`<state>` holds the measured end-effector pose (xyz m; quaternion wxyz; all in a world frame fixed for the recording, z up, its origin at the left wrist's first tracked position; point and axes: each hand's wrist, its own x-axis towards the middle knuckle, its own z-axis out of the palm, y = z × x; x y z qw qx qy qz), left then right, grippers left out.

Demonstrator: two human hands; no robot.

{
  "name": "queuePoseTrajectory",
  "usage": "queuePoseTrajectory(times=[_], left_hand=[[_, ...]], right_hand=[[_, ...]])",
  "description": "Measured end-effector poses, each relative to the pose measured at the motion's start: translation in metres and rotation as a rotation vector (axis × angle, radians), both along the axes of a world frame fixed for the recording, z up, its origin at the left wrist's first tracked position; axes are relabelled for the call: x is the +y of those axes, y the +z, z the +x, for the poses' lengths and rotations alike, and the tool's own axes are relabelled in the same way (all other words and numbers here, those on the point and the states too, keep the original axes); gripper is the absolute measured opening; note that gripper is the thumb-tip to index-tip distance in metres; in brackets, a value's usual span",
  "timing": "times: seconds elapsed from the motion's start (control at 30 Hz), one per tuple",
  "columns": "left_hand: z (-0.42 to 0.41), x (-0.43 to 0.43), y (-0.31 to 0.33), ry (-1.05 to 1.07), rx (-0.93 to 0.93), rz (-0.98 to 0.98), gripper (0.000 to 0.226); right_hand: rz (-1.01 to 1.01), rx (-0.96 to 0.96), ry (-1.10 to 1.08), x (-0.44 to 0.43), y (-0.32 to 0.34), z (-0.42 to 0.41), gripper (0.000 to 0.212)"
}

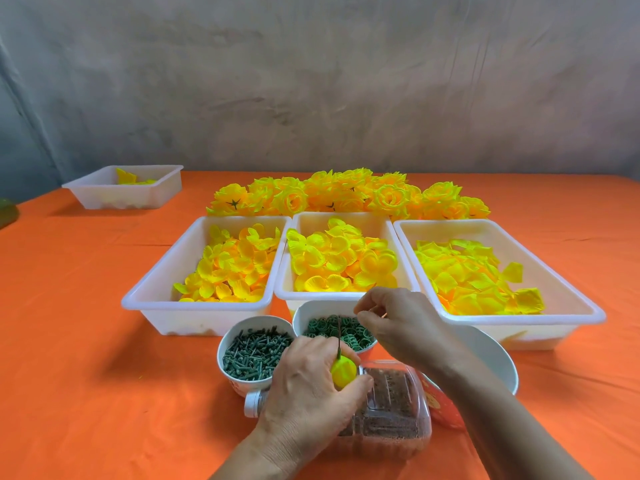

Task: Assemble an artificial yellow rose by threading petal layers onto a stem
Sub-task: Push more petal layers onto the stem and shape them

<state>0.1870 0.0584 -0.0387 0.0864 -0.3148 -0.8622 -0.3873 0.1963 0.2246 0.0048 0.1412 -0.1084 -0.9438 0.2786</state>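
Head view: left hand (311, 386) grips the yellow bud (343, 371) just in front of the cup of green rings (320, 305), fingers and thumb curled round it. The stem (338, 336) points up across the cup's front rim. Right hand (401, 323) hovers over the cup's right edge, fingertips drawn into a pinch; can't tell if anything's in it.

Step looks like getting a first piece onto the stem. Hold the bud fixed and the stem upright, bring the piece's hole to the tip, slide it down flush, no skew.

Petal trays (304, 295) sit right behind the cup, easy reach.

Unclear:
- stem tip is lost against the green rings
- bud's underside is hidden by fingers
- bowl (498, 355) right of the cup is blocked by the right forearm, contents unseen
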Motion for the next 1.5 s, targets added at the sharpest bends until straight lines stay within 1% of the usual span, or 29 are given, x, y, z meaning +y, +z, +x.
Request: queuePoseTrajectory(times=[0.13, 0.27, 0.33, 0.4, 0.5, 0.6, 0.73, 0.93, 1.07, 1.2, 1.33, 1.4, 1.5], left_hand=[[0.002, 0.003, -0.002, 0.048, -0.076, 0.056, 0.018], [0.003, 0.006, -0.005, 0.098, -0.058, 0.057, 0.015], [0.003, 0.007, -0.006, 0.112, -0.055, 0.061, 0.017], [0.003, 0.007, -0.007, 0.126, -0.063, 0.081, 0.018], [0.001, 0.008, -0.008, 0.144, -0.055, 0.095, 0.019], [0.000, 0.010, -0.009, 0.154, -0.042, 0.120, 0.019], [0.001, 0.011, -0.009, 0.165, -0.036, 0.123, 0.015], [0.003, 0.012, -0.008, 0.183, -0.021, 0.113, 0.016], [0.002, 0.012, -0.009, 0.181, -0.018, 0.118, 0.015], [0.003, 0.012, -0.010, 0.189, -0.009, 0.123, 0.015], [0.003, 0.013, -0.011, 0.196, 0.008, 0.127, 0.013], [0.002, 0.012, -0.012, 0.201, 0.025, 0.121, 0.014], [0.002, 0.012, -0.012, 0.198, 0.039, 0.118, 0.013]], right_hand=[[0.233, -0.081, 0.056, 0.000, -0.004, -0.019, 0.021], [0.528, -0.183, 0.093, -0.007, -0.012, -0.038, 0.018], [0.608, -0.203, 0.094, -0.012, -0.017, -0.045, 0.016], [0.649, -0.213, 0.086, -0.017, -0.021, -0.049, 0.013], [0.665, -0.183, 0.057, -0.019, -0.029, -0.052, 0.008], [0.683, -0.125, 0.019, -0.018, -0.035, -0.052, 0.017], [0.690, -0.093, 0.008, -0.015, -0.040, -0.052, 0.019], [0.667, -0.110, 0.008, -0.016, -0.042, -0.056, 0.007], [0.687, -0.088, 0.002, -0.016, -0.043, -0.058, 0.019], [0.693, -0.082, 0.001, -0.016, -0.043, -0.057, 0.016], [0.668, -0.127, -0.001, -0.017, -0.039, -0.057, 0.021], [0.680, -0.147, 0.015, -0.018, -0.037, -0.059, 0.018], [0.702, -0.157, 0.056, -0.021, -0.033, -0.057, 0.023]])
